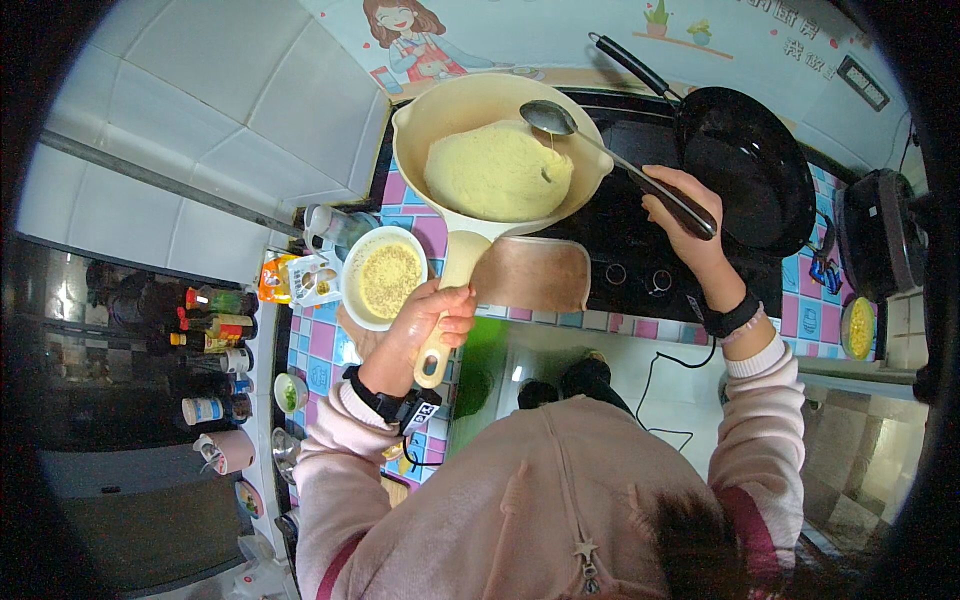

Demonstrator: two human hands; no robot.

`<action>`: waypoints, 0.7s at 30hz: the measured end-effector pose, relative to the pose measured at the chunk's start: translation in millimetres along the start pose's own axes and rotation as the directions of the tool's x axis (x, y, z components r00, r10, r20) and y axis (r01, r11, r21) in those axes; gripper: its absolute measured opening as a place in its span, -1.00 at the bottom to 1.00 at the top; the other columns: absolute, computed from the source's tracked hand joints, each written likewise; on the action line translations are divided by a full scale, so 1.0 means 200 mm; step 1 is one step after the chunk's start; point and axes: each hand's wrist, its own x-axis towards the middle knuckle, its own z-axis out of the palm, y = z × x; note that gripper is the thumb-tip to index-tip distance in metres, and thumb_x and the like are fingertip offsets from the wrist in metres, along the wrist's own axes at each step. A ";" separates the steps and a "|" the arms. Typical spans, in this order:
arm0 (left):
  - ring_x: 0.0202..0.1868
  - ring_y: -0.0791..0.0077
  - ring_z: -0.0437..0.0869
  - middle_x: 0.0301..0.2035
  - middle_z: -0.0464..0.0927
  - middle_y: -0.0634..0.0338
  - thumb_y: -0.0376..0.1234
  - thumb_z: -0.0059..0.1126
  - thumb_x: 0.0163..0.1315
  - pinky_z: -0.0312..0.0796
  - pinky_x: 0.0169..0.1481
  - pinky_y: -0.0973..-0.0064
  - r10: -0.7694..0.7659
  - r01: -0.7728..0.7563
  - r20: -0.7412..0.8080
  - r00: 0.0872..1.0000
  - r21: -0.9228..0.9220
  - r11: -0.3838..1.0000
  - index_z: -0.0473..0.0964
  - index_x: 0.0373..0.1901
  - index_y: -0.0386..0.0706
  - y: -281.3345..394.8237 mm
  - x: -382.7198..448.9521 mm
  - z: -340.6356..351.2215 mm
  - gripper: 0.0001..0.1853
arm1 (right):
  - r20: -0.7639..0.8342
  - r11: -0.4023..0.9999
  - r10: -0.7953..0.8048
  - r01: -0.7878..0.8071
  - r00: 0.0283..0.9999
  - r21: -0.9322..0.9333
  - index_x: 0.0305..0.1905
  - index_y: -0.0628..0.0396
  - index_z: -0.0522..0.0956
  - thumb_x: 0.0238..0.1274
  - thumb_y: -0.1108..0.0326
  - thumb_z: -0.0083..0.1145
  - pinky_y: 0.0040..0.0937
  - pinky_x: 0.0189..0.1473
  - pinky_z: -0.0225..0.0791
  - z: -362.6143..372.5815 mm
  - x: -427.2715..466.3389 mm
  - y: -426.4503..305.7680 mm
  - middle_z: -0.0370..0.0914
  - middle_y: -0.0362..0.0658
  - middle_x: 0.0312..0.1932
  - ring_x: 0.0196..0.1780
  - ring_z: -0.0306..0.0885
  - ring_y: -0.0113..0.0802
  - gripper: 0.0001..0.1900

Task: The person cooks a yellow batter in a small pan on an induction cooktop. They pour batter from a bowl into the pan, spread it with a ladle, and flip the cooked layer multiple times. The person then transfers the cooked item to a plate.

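My left hand [436, 324] grips the cream handle of a deep cream-coloured pan [411, 161]. The pan is tilted toward me, and a smooth, pale yellow mass [487, 176] covers its bottom. In my right hand [688, 217] is a metal ladle [547, 118] with a dark handle. Its bowl hangs over the right side of the pan, and a thin strand runs from it down to the yellow mass. Just left of the pan handle stands a white bowl [390, 272] with yellow liquid and brown specks.
A black wok [739, 169] sits right on the black gas stove [622, 217]. A wooden board [532, 275] lies below the cream pan. Packets [315, 280], a bowl of chopped greens [290, 393] and seasoning bottles [221, 326] stand left. A bowl of yellow pieces [859, 328] is far right.
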 end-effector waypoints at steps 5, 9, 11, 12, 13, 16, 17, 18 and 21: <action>-0.69 0.77 0.20 -0.60 0.26 0.35 -0.35 0.00 0.20 0.07 -0.70 0.82 -0.022 0.022 0.001 1.000 -0.179 0.984 0.36 -0.30 -0.21 0.03 -0.04 0.04 -0.87 | 0.000 1.000 0.013 -0.013 1.000 -0.010 -0.14 0.18 0.52 -0.09 0.51 0.22 -0.53 -0.23 0.38 -0.02 0.06 -0.05 0.55 -0.10 -0.26 -0.28 0.53 -0.41 -0.69; -0.68 0.79 0.20 -0.59 0.23 0.36 -0.36 -0.07 0.22 0.12 -0.69 0.84 0.001 0.034 0.109 0.994 -0.314 0.949 0.32 -0.26 -0.26 -0.02 -0.08 0.05 -0.85 | 0.001 0.998 -0.001 0.001 1.000 -0.060 -0.17 0.15 0.53 -0.11 0.46 0.25 -0.46 -0.14 0.38 -0.03 0.13 -0.12 0.56 -0.09 -0.23 -0.21 0.55 -0.34 -0.70; -0.68 0.79 0.20 -0.59 0.22 0.37 -0.36 -0.08 0.23 0.12 -0.69 0.84 0.011 0.040 0.138 0.990 -0.356 0.933 0.32 -0.24 -0.26 -0.06 -0.09 0.03 -0.84 | 0.023 0.993 -0.033 0.035 0.999 -0.116 -0.18 0.14 0.54 -0.09 0.43 0.25 -0.45 -0.14 0.39 -0.03 0.16 -0.16 0.56 -0.08 -0.24 -0.21 0.55 -0.32 -0.72; -0.69 0.80 0.18 -0.60 0.21 0.39 -0.34 -0.06 0.22 0.09 -0.70 0.83 0.010 0.035 0.121 0.993 -0.361 0.932 0.32 -0.25 -0.23 -0.09 -0.10 0.02 -0.84 | 0.035 0.990 -0.044 0.048 0.998 -0.132 -0.18 0.14 0.54 -0.09 0.42 0.25 -0.45 -0.15 0.39 -0.03 0.18 -0.18 0.56 -0.08 -0.24 -0.21 0.55 -0.31 -0.72; -0.70 0.80 0.17 -0.61 0.21 0.41 -0.33 -0.04 0.21 0.07 -0.70 0.82 0.009 0.030 0.104 0.995 -0.366 0.930 0.32 -0.25 -0.21 -0.13 -0.11 0.01 -0.85 | 0.046 0.988 -0.053 0.059 0.998 -0.146 -0.18 0.14 0.54 -0.09 0.42 0.25 -0.44 -0.15 0.39 -0.03 0.19 -0.20 0.56 -0.08 -0.24 -0.21 0.55 -0.30 -0.72; -0.72 0.80 0.21 -0.62 0.20 0.41 -0.35 -0.11 0.24 0.14 -0.71 0.82 0.037 0.070 0.210 0.977 -0.479 0.875 0.30 -0.18 -0.23 -0.22 -0.08 -0.02 -0.82 | 0.098 0.960 -0.155 0.173 0.983 -0.221 -0.18 0.14 0.54 -0.10 0.41 0.25 -0.43 -0.16 0.40 -0.03 0.23 -0.25 0.56 -0.08 -0.27 -0.22 0.55 -0.28 -0.72; -0.72 0.80 0.23 -0.62 0.20 0.41 -0.36 -0.14 0.24 0.17 -0.72 0.81 0.059 0.096 0.270 0.961 -0.525 0.845 0.28 -0.15 -0.25 -0.25 -0.07 -0.03 -0.80 | 0.116 0.953 -0.161 0.185 0.980 -0.241 -0.18 0.13 0.54 -0.10 0.41 0.25 -0.43 -0.16 0.40 -0.03 0.25 -0.27 0.56 -0.08 -0.28 -0.22 0.55 -0.27 -0.72; -0.74 0.79 0.23 -0.63 0.19 0.41 -0.36 -0.15 0.25 0.18 -0.74 0.78 0.088 0.091 0.303 0.949 -0.531 0.842 0.27 -0.16 -0.25 -0.29 -0.06 -0.04 -0.81 | 0.135 0.947 -0.163 0.193 0.977 -0.257 -0.18 0.13 0.54 -0.11 0.41 0.25 -0.43 -0.17 0.40 -0.03 0.25 -0.29 0.56 -0.08 -0.29 -0.23 0.55 -0.26 -0.72; -0.74 0.77 0.23 -0.63 0.18 0.40 -0.34 -0.13 0.25 0.17 -0.75 0.77 0.142 0.036 0.286 0.947 -0.537 0.843 0.26 -0.16 -0.24 -0.38 -0.02 -0.07 -0.80 | 0.199 0.918 -0.195 0.250 0.960 -0.309 -0.19 0.11 0.54 -0.13 0.41 0.26 -0.43 -0.20 0.40 -0.03 0.27 -0.35 0.56 -0.08 -0.32 -0.27 0.55 -0.24 -0.71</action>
